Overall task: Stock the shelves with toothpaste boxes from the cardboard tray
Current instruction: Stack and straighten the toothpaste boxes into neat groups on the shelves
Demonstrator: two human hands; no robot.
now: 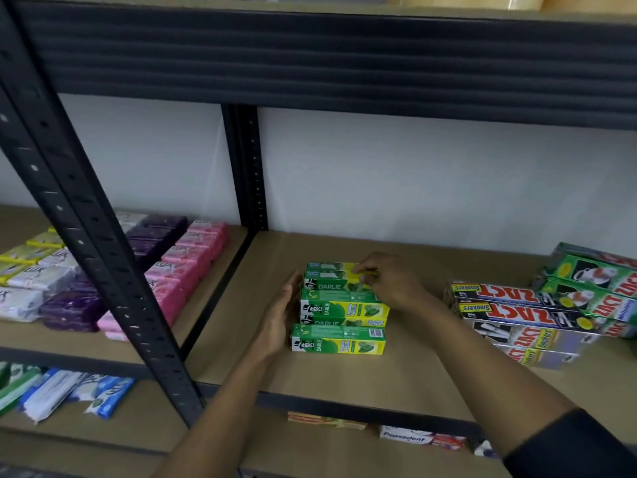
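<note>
Right sleeve: your dark cuffed sleeve (579, 450) fills the bottom right corner, and the bare forearm beyond it reaches onto the shelf.
Lower shelf: just under the front rail you can see a white Pepsodent carton (410, 437) and a red and yellow carton (324, 419), both lying flat.
Shelf board: your hands work over the brown wooden shelf board (344, 381).
Toothpaste: the green and yellow Darlie toothpaste boxes (339, 339) lie crosswise in the middle of the board, packed in a row running front to back, partly stacked.
Left hand: your left hand (275, 322) has straight, closed-up fingers, palm flat against the boxes' left ends.
Right hand: your right hand (389, 281) curls its fingertips and thumb onto the yellow end of the rear Darlie box (327, 276), pinching it.
Right side: black and green Zact toothpaste cartons (517, 312) lie well apart from the Darlie row.
Left bay: past the black perforated metal upright (86, 236), pink soap bars (186, 267) and purple soap bars (155, 232) lie in rows.
Back: a white wall (413, 181) closes the bay.
</note>
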